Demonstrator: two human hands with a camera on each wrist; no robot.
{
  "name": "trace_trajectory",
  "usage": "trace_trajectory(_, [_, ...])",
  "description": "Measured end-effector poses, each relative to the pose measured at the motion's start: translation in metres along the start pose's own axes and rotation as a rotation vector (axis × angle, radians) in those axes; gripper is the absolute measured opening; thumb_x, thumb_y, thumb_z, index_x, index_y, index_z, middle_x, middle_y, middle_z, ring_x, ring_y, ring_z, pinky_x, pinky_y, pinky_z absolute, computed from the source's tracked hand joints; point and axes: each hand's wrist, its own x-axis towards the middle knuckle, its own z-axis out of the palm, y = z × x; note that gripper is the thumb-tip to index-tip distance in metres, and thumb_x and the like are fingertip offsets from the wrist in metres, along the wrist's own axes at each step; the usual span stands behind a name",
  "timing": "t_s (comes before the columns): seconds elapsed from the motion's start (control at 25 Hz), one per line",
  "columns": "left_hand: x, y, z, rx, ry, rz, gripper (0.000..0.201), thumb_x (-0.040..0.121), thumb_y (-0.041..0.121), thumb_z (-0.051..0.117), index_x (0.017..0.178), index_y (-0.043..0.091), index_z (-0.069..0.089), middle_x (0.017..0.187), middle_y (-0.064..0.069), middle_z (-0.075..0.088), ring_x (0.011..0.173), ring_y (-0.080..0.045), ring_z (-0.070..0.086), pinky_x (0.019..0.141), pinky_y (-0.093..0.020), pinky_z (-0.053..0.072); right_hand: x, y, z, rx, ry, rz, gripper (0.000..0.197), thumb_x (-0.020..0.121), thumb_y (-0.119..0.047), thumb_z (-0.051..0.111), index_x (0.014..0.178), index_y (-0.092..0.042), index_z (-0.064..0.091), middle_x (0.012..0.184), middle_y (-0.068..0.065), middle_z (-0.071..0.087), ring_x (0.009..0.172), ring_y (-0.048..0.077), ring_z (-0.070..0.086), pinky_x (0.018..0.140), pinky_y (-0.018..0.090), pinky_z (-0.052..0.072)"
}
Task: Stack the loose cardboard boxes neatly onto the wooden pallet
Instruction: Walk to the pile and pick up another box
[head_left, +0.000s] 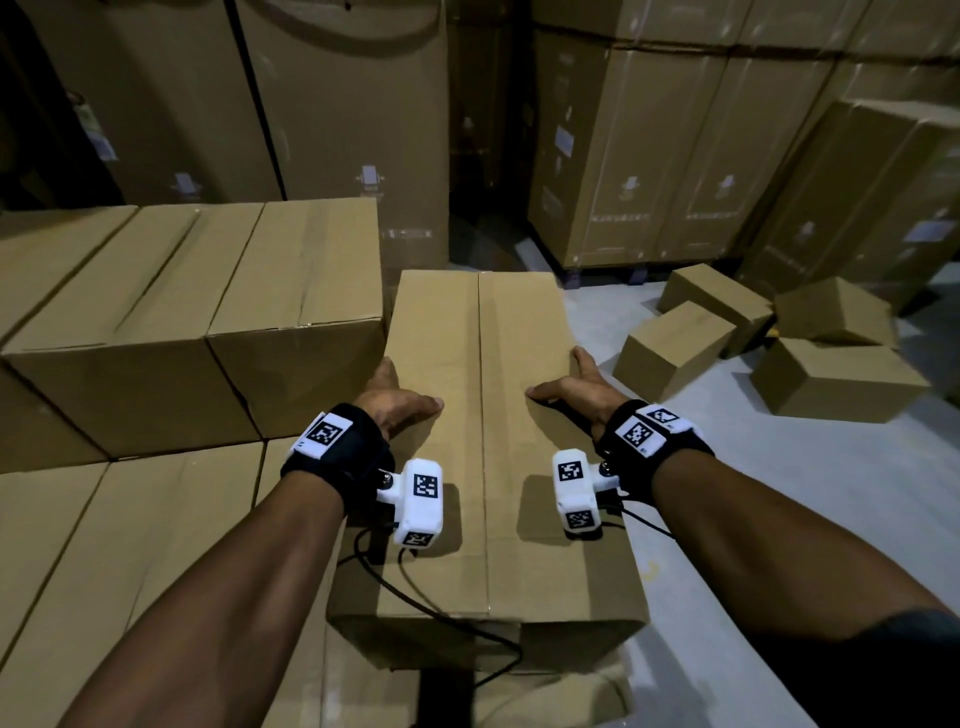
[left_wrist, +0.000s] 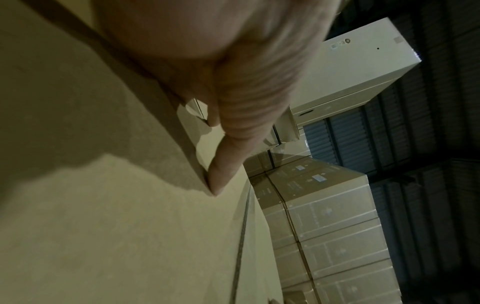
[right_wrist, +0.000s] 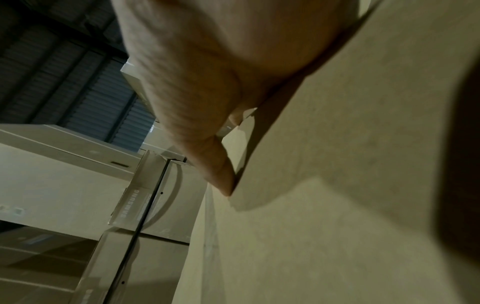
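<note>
A long cardboard box (head_left: 483, 332) with a taped centre seam lies lengthwise in front of me, right beside the stacked boxes (head_left: 182, 312). My left hand (head_left: 400, 400) holds its left top edge, thumb lying on the top face and fingers hidden down the side. My right hand (head_left: 571, 387) holds the right top edge the same way. In the left wrist view the thumb (left_wrist: 228, 164) rests on the box top (left_wrist: 103, 226). The right wrist view shows the other thumb (right_wrist: 215, 164) on the cardboard (right_wrist: 337, 226). No pallet shows.
A lower layer of boxes (head_left: 130, 545) lies at my near left. Several loose small boxes (head_left: 675, 348) sit on the grey floor (head_left: 779, 493) to the right. Tall wrapped carton stacks (head_left: 649, 156) wall off the back.
</note>
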Motion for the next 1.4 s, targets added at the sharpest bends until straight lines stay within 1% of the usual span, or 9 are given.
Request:
trace_trajectory(0.2, [0.028,0.016,0.014,-0.016,0.055,0.007,0.102,0.079,0.0,0.079,0.158,0.012,0.015,0.16,-0.009,0.029,0.141,-0.025,0.036,0.104,-0.026,0.035,0.041,-0.013,-0.007,-0.001,-0.017,-0.01,0.108,0.083,0.003,0.075,0.161,-0.025,0.006,0.128,0.01,0.054,0.096,0.025,0.063,0.079,0.037,0.054])
trace_trajectory(0.28, [0.04,0.017,0.015,-0.026,0.063,-0.004,0.105,0.079,0.002,0.081,0.159,0.014,0.014,0.161,-0.009,0.027,0.141,-0.025,0.036,0.103,-0.026,0.036,0.058,-0.016,-0.006,-0.013,-0.022,-0.008,0.11,0.082,0.0,0.077,0.161,-0.027,0.006,0.135,0.009,0.052,0.1,0.027,0.062,0.085,0.041,0.055])
trace_trajectory(0.36, [0.052,0.017,0.014,-0.042,0.063,-0.012,0.106,0.078,0.003,0.082,0.159,0.015,0.014,0.16,-0.009,0.027,0.14,-0.025,0.038,0.102,-0.024,0.036,0.075,-0.019,-0.004,-0.012,-0.031,-0.009,0.11,0.081,0.001,0.077,0.161,-0.028,0.006,0.133,0.007,0.053,0.101,0.027,0.062,0.089,0.043,0.055])
trace_trajectory(0.48, [0.067,0.018,0.011,-0.026,0.085,-0.004,0.107,0.077,0.007,0.084,0.159,0.014,0.014,0.161,-0.008,0.025,0.144,-0.025,0.033,0.112,-0.027,0.031,0.093,-0.023,0.0,-0.019,-0.049,-0.013,0.109,0.083,0.002,0.076,0.161,-0.027,0.006,0.132,0.007,0.053,0.098,0.025,0.062,0.085,0.04,0.055])
trace_trajectory(0.6, [0.079,0.019,0.009,-0.025,0.1,-0.005,0.105,0.078,0.008,0.083,0.159,0.016,0.015,0.162,-0.008,0.024,0.144,-0.026,0.033,0.108,-0.027,0.032,0.11,-0.025,0.005,-0.029,-0.055,-0.009,0.109,0.083,0.001,0.076,0.161,-0.027,0.006,0.142,0.009,0.051,0.109,0.029,0.061,0.088,0.039,0.055])
trace_trajectory(0.76, [0.097,0.018,0.003,-0.024,0.111,-0.014,0.105,0.078,0.008,0.083,0.158,0.018,0.015,0.162,-0.009,0.022,0.145,-0.027,0.031,0.108,-0.028,0.032,0.134,-0.024,0.012,-0.043,-0.059,0.008,0.111,0.081,-0.002,0.078,0.161,-0.03,0.007,0.146,0.009,0.048,0.118,0.032,0.059,0.096,0.045,0.054])
trace_trajectory(0.88, [0.106,0.018,0.0,-0.013,0.117,-0.022,0.105,0.078,0.01,0.083,0.158,0.019,0.016,0.162,-0.01,0.024,0.145,-0.029,0.031,0.113,-0.032,0.031,0.149,-0.023,0.017,-0.059,-0.06,0.019,0.113,0.078,-0.006,0.081,0.16,-0.033,0.009,0.149,0.007,0.047,0.119,0.032,0.059,0.098,0.048,0.054])
trace_trajectory(1.2, [0.117,0.02,0.005,-0.045,0.111,-0.037,0.102,0.083,0.006,0.078,0.159,0.018,0.012,0.163,-0.009,0.019,0.148,-0.026,0.025,0.116,-0.031,0.026,0.174,-0.021,0.019,-0.108,-0.054,0.029,0.112,0.077,-0.01,0.082,0.16,-0.034,0.012,0.149,0.005,0.045,0.12,0.033,0.057,0.1,0.049,0.052])
trace_trajectory(1.4, [0.123,0.02,0.009,-0.013,0.113,-0.048,0.103,0.083,0.01,0.078,0.159,0.02,0.009,0.164,-0.007,0.018,0.148,-0.026,0.023,0.118,-0.032,0.025,0.184,-0.025,0.018,-0.146,-0.064,0.028,0.111,0.076,-0.013,0.081,0.159,-0.037,0.012,0.154,0.006,0.04,0.12,0.035,0.057,0.097,0.051,0.053])
